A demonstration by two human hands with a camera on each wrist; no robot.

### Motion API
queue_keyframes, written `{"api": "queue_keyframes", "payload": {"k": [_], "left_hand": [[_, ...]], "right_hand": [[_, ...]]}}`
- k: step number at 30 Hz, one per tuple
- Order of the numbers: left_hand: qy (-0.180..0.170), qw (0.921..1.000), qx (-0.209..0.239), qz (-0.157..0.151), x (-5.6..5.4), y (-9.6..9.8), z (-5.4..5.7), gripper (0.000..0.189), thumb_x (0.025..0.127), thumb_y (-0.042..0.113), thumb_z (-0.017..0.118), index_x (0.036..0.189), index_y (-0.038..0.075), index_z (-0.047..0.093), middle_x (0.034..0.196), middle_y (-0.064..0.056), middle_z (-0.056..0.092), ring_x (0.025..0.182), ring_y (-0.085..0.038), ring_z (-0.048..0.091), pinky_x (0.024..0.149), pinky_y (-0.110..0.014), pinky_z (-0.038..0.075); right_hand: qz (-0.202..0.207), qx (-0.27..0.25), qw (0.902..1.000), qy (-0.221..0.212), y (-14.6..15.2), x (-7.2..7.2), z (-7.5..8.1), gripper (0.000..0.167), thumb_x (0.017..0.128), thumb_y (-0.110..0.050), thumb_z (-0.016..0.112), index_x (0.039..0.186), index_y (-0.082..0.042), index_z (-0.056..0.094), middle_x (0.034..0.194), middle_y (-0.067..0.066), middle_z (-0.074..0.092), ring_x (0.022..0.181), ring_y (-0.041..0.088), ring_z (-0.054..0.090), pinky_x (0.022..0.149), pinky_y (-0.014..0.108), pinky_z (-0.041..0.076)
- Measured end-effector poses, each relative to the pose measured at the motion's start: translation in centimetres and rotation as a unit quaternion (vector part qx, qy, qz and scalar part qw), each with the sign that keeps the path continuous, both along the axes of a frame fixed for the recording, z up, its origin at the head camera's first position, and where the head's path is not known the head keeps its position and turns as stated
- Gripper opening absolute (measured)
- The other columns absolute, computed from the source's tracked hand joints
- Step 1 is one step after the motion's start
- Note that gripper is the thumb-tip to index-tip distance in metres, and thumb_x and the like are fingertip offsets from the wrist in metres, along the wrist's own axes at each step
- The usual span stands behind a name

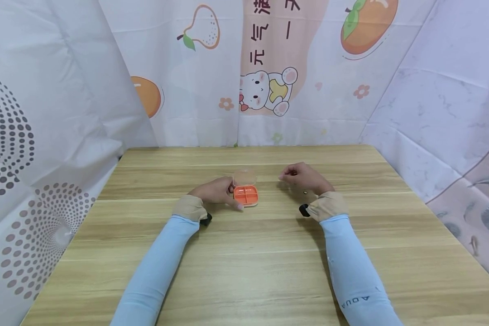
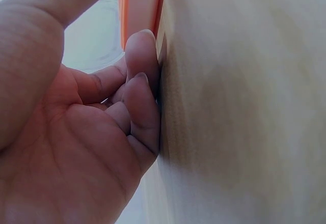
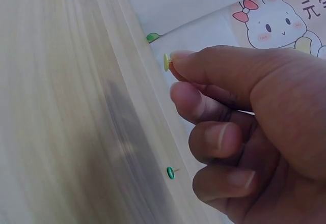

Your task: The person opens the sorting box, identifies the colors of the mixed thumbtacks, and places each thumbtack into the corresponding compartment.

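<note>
An orange pill box (image 1: 246, 195) with several compartments lies on the wooden table, its clear lid (image 1: 244, 177) raised at the back. My left hand (image 1: 217, 190) grips the box from its left side, thumb at the front edge and fingers behind. Close up in the left wrist view, fingertips touch the side of the orange box (image 2: 142, 10). My right hand (image 1: 303, 176), held to the right of the box, pinches a yellow thumbtack (image 3: 166, 62) between thumb and index finger. A green thumbtack (image 3: 170, 173) lies on the table below that hand.
The wood-grain table (image 1: 244, 271) runs back to a printed curtain (image 1: 203, 81). More patterned cloth hangs along the left (image 1: 65, 136) and right sides. Both wrists carry small black devices (image 1: 304, 210) over beige bands and light blue sleeves.
</note>
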State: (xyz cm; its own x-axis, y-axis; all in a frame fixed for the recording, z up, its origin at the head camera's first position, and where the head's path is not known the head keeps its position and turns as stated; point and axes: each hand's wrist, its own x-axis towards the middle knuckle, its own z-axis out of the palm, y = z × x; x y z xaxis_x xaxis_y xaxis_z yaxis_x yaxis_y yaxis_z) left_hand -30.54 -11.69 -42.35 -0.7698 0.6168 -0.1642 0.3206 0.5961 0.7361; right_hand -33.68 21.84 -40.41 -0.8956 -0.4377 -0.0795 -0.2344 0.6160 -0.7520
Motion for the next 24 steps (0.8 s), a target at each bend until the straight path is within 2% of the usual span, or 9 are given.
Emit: {"api": "queue_keyframes", "payload": {"k": [10,18,24], "left_hand": [[0.006,0.9999,-0.011,0.002,0.2,0.1,0.2,0.061,0.078,0.034,0.093,0.114,0.004,0.054,0.095,-0.005,0.054,0.085,-0.018,0.046,0.075,-0.029,0.04],[0.007,0.9999,-0.009,0.001,0.2,0.1,0.2,0.06,0.078,0.034,0.092,0.113,0.004,0.054,0.095,-0.005,0.053,0.084,-0.018,0.046,0.075,-0.029,0.04],[0.002,1.0,-0.005,0.002,0.1,0.1,0.1,0.06,0.078,0.034,0.093,0.114,0.004,0.054,0.095,-0.006,0.054,0.084,-0.018,0.046,0.074,-0.029,0.04]], "right_hand": [[0.014,0.0,0.9998,0.011,-1.3,0.5,0.4,0.021,0.103,-0.022,0.065,0.109,-0.004,0.074,0.099,0.018,0.068,0.076,0.02,0.051,0.065,0.033,0.043],[0.038,0.012,0.9991,0.011,-1.9,0.4,0.3,0.019,0.103,-0.02,0.065,0.108,-0.005,0.074,0.096,0.018,0.07,0.079,0.026,0.056,0.065,0.031,0.044],[0.044,0.007,0.9988,0.018,-2.2,0.4,0.6,0.021,0.103,-0.02,0.065,0.108,-0.002,0.074,0.095,0.018,0.069,0.074,0.02,0.051,0.064,0.031,0.042]]}}
